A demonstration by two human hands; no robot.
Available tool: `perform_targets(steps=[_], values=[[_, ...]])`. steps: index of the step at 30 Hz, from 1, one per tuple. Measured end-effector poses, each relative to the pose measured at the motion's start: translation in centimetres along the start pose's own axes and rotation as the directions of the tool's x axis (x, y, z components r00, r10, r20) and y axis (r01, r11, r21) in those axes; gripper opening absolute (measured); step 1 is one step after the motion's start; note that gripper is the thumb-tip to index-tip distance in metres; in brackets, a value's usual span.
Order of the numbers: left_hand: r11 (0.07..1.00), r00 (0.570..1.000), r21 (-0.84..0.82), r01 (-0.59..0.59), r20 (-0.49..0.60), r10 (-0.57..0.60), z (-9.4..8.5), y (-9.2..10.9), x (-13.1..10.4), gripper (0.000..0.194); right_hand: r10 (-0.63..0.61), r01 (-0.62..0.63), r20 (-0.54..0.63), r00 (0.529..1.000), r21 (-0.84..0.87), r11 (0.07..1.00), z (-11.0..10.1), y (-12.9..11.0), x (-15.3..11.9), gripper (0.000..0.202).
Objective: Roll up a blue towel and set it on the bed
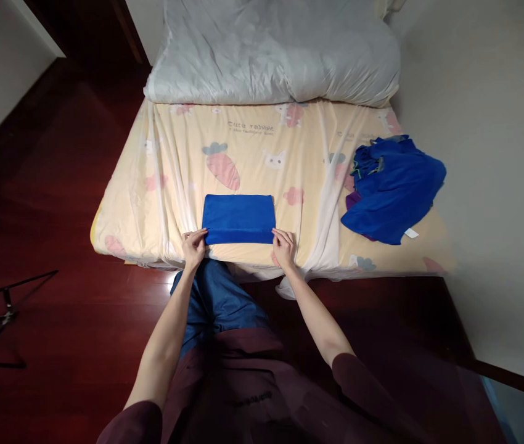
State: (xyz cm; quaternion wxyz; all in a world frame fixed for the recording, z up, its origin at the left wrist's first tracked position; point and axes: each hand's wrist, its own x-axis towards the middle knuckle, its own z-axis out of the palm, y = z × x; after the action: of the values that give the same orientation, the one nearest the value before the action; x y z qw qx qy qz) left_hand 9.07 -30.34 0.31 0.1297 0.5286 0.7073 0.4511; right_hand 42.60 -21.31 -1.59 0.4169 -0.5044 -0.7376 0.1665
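Note:
A blue cloth, folded into a flat rectangle, lies on the bed near its front edge. A folded strip runs along its near side. My left hand pinches the left end of this strip between thumb and fingers. At the opposite end, my right hand grips the strip's right corner in the same way. Whether the cloth is a garment cannot be told from its folded shape.
To the right on the bed sits a crumpled pile of blue clothes with a white tag. A grey-white quilt is bunched at the back. Thin plastic sheeting covers the patterned bed. A black tripod stands on the floor at left; a wall borders the right.

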Motion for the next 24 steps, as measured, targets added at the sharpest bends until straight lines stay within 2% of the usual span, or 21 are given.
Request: perform_targets(steps=[3, 6, 11, 14, 18, 24], values=[[1.000, 1.000, 0.004, 0.008, 0.023, -0.008, 0.0, -0.2, 0.1, 0.029, 0.000, 0.000, 0.016, 1.000, -0.028, 1.000, 0.0, 0.0, 0.1, 0.037], [1.000, 0.995, 0.018, -0.025, 0.093, 0.023, -0.3, -0.3, 0.3, 0.029, -0.026, 0.029, 0.048, 0.999, -0.062, 0.998, -0.3, -0.1, 0.0, 0.039], [0.994, 0.972, 0.063, -0.092, 0.224, 0.075, -0.7, -0.6, 0.6, 0.055, -0.068, 0.083, 0.114, 0.991, -0.139, 0.987, -0.7, -0.3, -0.4, 0.051], [0.995, 0.978, 0.067, -0.074, 0.201, 0.060, -0.5, -0.8, 0.5, 0.055, -0.080, 0.105, 0.144, 0.986, -0.177, 0.979, -0.6, -0.4, -0.4, 0.056], [1.000, 0.991, 0.004, -0.002, 0.137, 0.001, -0.4, -1.2, 0.6, 0.043, -0.067, 0.089, 0.121, 0.990, -0.190, 0.978, -0.4, -0.1, -0.4, 0.055], [0.998, 0.994, -0.070, -0.006, 0.106, 0.013, -0.5, -1.6, 0.7, 0.031, -0.043, 0.052, 0.112, 0.993, -0.077, 0.996, -0.4, 0.3, 0.0, 0.048]])
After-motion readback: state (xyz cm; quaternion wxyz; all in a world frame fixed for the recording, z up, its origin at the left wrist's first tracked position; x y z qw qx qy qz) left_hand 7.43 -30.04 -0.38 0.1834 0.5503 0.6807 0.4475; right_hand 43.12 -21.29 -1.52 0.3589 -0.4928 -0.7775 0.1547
